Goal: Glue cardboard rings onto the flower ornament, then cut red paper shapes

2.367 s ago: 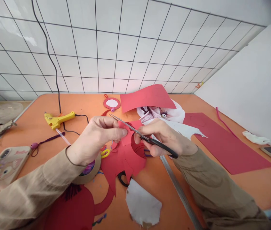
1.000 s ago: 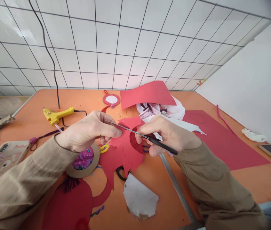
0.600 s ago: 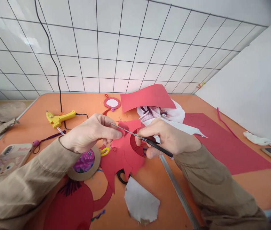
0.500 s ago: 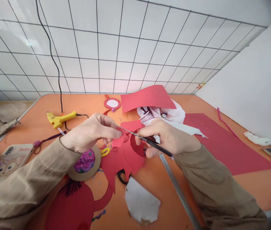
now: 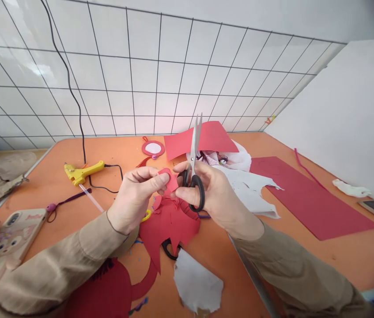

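Observation:
My left hand (image 5: pixel 137 194) pinches a small piece of red paper (image 5: pixel 170 181) between thumb and fingers. Black-handled scissors (image 5: pixel 197 192) are in my right hand (image 5: pixel 221 198), their blades pointing up and slightly apart. The fingertips of my right hand are close to the right edge of the small red piece. Below both hands lies a cut red paper shape (image 5: pixel 170 223) with pointed ends, and the black handle of another pair of scissors (image 5: pixel 169 249) shows under it.
A yellow glue gun (image 5: pixel 84 172) with a cord lies at the left, behind a phone case (image 5: pixel 16 234). Red sheets (image 5: pixel 306 198) and torn white paper (image 5: pixel 253 190) are at the right. A metal ruler (image 5: pixel 255 278) and a white scrap (image 5: pixel 198 282) lie near the front.
The scissors have turned from lying across the red piece to pointing upward, away from it. My right hand has rotated, and more of the small red piece shows in my left fingers.

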Available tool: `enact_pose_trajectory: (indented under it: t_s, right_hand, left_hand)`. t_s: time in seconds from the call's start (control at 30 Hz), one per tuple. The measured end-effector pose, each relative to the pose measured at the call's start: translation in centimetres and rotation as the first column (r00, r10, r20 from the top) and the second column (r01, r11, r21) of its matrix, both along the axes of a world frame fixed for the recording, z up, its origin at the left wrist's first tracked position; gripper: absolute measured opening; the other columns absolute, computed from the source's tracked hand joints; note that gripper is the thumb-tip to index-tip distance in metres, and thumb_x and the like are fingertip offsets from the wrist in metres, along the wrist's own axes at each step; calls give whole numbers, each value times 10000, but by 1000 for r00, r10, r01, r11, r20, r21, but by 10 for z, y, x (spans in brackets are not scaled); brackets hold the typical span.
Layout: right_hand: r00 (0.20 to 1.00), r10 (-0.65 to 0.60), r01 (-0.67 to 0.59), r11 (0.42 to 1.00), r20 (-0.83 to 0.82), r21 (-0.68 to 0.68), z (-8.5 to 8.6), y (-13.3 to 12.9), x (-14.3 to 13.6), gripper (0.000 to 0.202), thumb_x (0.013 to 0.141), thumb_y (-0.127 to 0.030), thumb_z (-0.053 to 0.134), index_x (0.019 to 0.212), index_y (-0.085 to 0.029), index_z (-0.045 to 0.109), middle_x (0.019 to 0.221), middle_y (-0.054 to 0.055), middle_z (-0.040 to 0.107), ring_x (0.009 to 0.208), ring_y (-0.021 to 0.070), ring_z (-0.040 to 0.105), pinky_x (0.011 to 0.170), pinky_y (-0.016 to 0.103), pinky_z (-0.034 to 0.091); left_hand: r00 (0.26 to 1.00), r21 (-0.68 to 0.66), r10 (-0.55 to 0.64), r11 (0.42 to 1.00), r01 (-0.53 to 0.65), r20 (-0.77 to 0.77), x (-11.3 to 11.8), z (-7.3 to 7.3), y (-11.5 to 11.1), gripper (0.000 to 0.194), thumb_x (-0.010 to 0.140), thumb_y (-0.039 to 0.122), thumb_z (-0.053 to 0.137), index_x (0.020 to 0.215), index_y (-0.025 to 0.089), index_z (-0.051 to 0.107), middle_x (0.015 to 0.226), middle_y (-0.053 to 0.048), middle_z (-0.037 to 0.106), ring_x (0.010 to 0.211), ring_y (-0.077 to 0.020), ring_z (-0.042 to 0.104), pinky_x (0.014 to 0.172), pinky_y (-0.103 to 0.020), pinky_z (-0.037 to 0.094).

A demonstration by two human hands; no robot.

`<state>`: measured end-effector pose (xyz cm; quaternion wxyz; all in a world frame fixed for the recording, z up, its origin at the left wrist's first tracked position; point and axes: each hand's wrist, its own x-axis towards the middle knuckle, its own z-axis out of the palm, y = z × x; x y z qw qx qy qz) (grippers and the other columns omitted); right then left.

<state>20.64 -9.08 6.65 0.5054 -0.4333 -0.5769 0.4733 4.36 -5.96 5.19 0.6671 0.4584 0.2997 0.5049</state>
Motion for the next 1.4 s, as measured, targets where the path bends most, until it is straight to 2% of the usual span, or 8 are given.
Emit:
enact_pose_trajectory:
  t_s: [0.13, 0.3, 0.53, 0.87, 1.03, 1.13, 1.3, 1.4]
  right_hand:
    - [993, -117, 118, 992, -28, 38, -1, -2, -1, 366, 677, -255, 767, 1004, -209, 609, 784, 9, 686, 726, 173, 685, 622, 306, 566]
    - [987, -160, 158, 979, 13, 128, -5, -4, -1, 437, 672, -195, 777, 1082, -212, 628, 761, -5, 679, 748, 164, 673, 635, 290, 572]
    - [969, -221, 200, 964, 109, 176, -6, -8, -4, 407, 692, -183, 764, 1081, -218, 650, 736, -22, 640, 667, 133, 626, 589, 268, 547]
    - [975, -186, 160, 967, 120, 200, -1, -7, 0, 328, 704, -151, 704, 1022, -202, 639, 680, -37, 626, 629, 122, 620, 593, 268, 518]
    - [985, -131, 110, 979, 115, 171, 3, -6, 3, 329, 682, -126, 681, 997, -213, 641, 673, -41, 619, 644, 128, 618, 609, 283, 521]
    - [985, -114, 93, 983, 132, 156, 6, -5, 5, 322, 675, -104, 666, 980, -205, 646, 655, -45, 607, 622, 119, 595, 605, 283, 511]
    - [982, -80, 50, 984, 171, 173, 8, -6, 7, 328, 690, -106, 687, 1003, -200, 658, 668, -39, 607, 638, 125, 603, 615, 291, 525]
    - [970, -134, 82, 966, 202, 247, 7, -7, 7, 349, 710, -117, 697, 1045, -206, 661, 715, -29, 623, 692, 135, 624, 684, 315, 541]
  left_hand:
    - [998, 24, 64, 998, -64, -6, 4, -7, -6, 171, 665, 273, 846, 590, 185, 721, 537, 22, 614, 549, -78, 520, 601, -214, 452]
    - [997, 21, 70, 997, -70, -10, 8, -8, -11, 173, 693, 261, 831, 589, 188, 712, 563, 26, 622, 590, -87, 546, 653, -228, 485]
    - [994, 24, 95, 995, -94, -46, 8, -11, -11, 173, 680, 284, 838, 597, 196, 715, 568, 26, 613, 568, -85, 515, 592, -223, 455]
    - [997, 8, 73, 997, -73, -40, 8, -7, -11, 168, 628, 266, 876, 606, 186, 729, 579, 21, 667, 550, -76, 562, 575, -202, 485]
    - [999, 42, -19, 999, 20, -28, 5, 0, -7, 109, 641, 212, 872, 684, 215, 772, 704, 5, 746, 631, -97, 640, 622, -201, 528]
    - [996, 87, -63, 994, 69, -70, 2, 5, -5, 111, 644, 206, 868, 725, 226, 795, 736, -3, 760, 640, -103, 648, 606, -198, 526]
    - [983, 181, -16, 982, 50, -181, -4, 8, -2, 49, 676, 197, 835, 666, 191, 788, 635, -5, 716, 586, -90, 596, 568, -190, 492]
    - [987, 182, 13, 983, 17, -163, -4, 5, -1, 72, 685, 197, 828, 637, 191, 775, 598, 7, 701, 557, -78, 580, 563, -182, 487]
